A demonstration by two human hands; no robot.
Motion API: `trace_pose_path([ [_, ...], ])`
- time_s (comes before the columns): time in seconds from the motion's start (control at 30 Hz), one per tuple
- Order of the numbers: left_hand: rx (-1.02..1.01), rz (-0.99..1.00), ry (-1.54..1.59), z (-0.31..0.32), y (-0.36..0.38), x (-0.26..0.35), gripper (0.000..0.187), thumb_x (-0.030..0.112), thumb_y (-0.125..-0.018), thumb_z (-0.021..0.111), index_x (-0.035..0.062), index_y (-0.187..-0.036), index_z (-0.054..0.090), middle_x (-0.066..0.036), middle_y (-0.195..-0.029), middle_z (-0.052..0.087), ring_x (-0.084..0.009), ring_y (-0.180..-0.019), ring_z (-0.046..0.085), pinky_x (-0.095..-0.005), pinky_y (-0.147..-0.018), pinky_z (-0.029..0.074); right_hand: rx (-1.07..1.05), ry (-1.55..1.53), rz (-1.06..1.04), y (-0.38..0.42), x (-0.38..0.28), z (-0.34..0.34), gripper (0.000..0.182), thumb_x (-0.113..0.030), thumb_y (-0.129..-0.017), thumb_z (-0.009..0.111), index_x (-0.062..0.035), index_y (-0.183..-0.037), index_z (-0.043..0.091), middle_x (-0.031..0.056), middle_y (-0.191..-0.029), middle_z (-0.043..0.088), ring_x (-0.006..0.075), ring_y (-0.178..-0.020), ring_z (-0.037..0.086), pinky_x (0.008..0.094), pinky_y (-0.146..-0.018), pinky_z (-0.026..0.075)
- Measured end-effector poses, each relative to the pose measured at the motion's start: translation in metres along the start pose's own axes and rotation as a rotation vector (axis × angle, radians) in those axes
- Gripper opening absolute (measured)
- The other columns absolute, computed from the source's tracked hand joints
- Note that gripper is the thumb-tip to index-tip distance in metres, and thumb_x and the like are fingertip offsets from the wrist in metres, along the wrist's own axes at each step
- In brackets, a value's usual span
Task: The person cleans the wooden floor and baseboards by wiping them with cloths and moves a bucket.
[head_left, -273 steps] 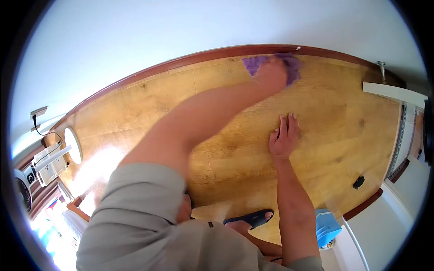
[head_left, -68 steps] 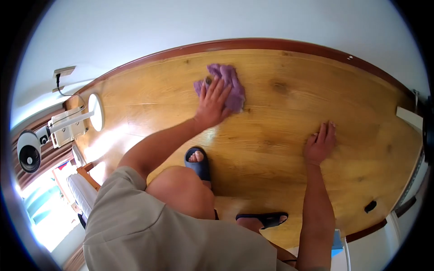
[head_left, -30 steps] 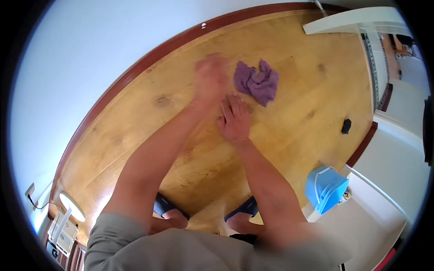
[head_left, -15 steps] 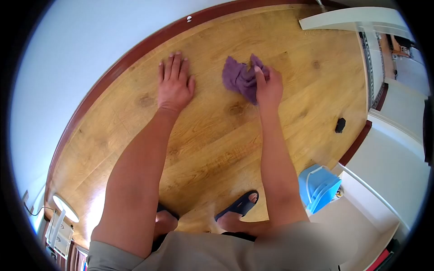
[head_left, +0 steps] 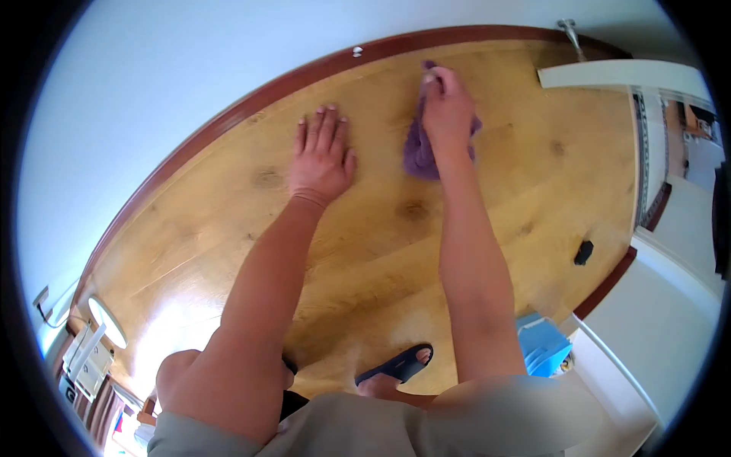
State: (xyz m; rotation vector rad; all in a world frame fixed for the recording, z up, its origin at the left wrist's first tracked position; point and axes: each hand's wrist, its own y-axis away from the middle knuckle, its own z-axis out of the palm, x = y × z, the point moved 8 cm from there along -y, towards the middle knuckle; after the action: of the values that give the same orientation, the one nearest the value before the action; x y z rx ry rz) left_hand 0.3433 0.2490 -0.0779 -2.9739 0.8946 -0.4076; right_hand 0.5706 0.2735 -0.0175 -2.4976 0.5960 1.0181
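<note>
My left hand point(head_left: 321, 158) lies flat on the wooden floor point(head_left: 350, 251) with its fingers stretched out, holding nothing. To its right, my right hand point(head_left: 448, 114) grips a crumpled purple cloth point(head_left: 420, 152). Part of the cloth sticks out beyond the fingertips toward the wall, and the rest spreads on the floor beneath the hand and wrist. The palm and wrist hide its middle.
A dark red baseboard point(head_left: 304, 74) curves along the wall ahead. An open door point(head_left: 617, 74) stands at the upper right. A small black object point(head_left: 584, 253) and a blue bucket point(head_left: 542, 344) are at the right. A dark slipper point(head_left: 397, 364) is on my foot.
My right hand has moved forward toward the baseboard with the cloth, which now trails back under the wrist. The camera view has shifted; my left hand stays flat on the floor.
</note>
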Motion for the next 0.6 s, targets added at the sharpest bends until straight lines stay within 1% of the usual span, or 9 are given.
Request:
trace_pose_path([
  [0.03,0.002,0.002,0.006,-0.001,0.0,0.001,0.061,0.032,-0.093,0.057,0.0039,-0.147,0.047,-0.016,-0.161,0.035,-0.0327,-0.151,0.029,-0.0532,-0.125,0.019,-0.084,-0.004,-0.084,-0.005,-0.004,0.024,0.019,-0.017,-0.093,0.064,-0.0048,-0.106,0.07,0.0174,-0.106,0.07,0.0381,-0.104,0.063,0.0461,-0.09,0.051],
  [0.13,0.013,0.01,0.03,-0.005,-0.001,0.001,0.06,0.032,-0.093,0.056,0.0038,-0.146,0.048,-0.017,-0.16,0.035,-0.0323,-0.151,0.029,-0.0532,-0.124,0.019,-0.166,0.092,-0.21,-0.007,-0.007,0.059,0.021,-0.018,-0.091,0.067,-0.0057,-0.108,0.071,0.0164,-0.109,0.069,0.0373,-0.107,0.06,0.0458,-0.092,0.05],
  [0.23,0.003,0.005,0.021,-0.007,0.0,0.002,0.059,0.032,-0.093,0.056,0.0037,-0.145,0.049,-0.017,-0.16,0.036,-0.0323,-0.15,0.03,-0.0533,-0.124,0.019,-0.025,0.226,-0.381,-0.006,-0.011,0.059,0.022,-0.017,-0.089,0.068,-0.0083,-0.108,0.073,0.0149,-0.109,0.066,0.0383,-0.106,0.059,0.0464,-0.093,0.05],
  [0.33,0.005,0.003,0.017,-0.008,-0.001,0.002,0.059,0.032,-0.093,0.056,0.0041,-0.144,0.05,-0.016,-0.16,0.036,-0.0321,-0.15,0.031,-0.0531,-0.124,0.02,-0.029,0.281,-0.339,-0.006,-0.005,0.061,0.022,-0.017,-0.087,0.069,-0.0079,-0.107,0.074,0.0136,-0.108,0.063,0.037,-0.106,0.058,0.0483,-0.091,0.05],
  [0.43,-0.023,-0.011,0.016,-0.01,-0.002,0.002,0.059,0.032,-0.093,0.056,0.0038,-0.144,0.05,-0.016,-0.16,0.036,-0.0318,-0.15,0.031,-0.0531,-0.124,0.019,-0.046,0.359,-0.382,-0.003,-0.013,0.066,0.023,-0.017,-0.088,0.067,-0.0064,-0.106,0.074,0.0116,-0.104,0.062,0.0349,-0.105,0.058,0.0483,-0.087,0.049],
  [0.53,0.004,-0.007,0.014,-0.012,0.0,0.002,0.059,0.032,-0.093,0.056,0.0038,-0.145,0.049,-0.016,-0.16,0.036,-0.0317,-0.15,0.032,-0.053,-0.124,0.02,-0.15,0.394,-0.403,0.001,-0.018,0.076,0.023,-0.017,-0.088,0.063,-0.0081,-0.106,0.074,0.0098,-0.102,0.061,0.0327,-0.106,0.057,0.047,-0.083,0.049],
  [0.6,0.018,-0.004,0.024,-0.012,0.0,0.002,0.059,0.032,-0.093,0.056,0.0036,-0.145,0.05,-0.017,-0.159,0.037,-0.032,-0.149,0.032,-0.0535,-0.124,0.02,-0.206,0.441,-0.457,0.019,-0.031,0.095,0.024,-0.016,-0.088,0.061,-0.0095,-0.107,0.074,0.0091,-0.102,0.062,0.032,-0.106,0.058,0.047,-0.081,0.048],
])
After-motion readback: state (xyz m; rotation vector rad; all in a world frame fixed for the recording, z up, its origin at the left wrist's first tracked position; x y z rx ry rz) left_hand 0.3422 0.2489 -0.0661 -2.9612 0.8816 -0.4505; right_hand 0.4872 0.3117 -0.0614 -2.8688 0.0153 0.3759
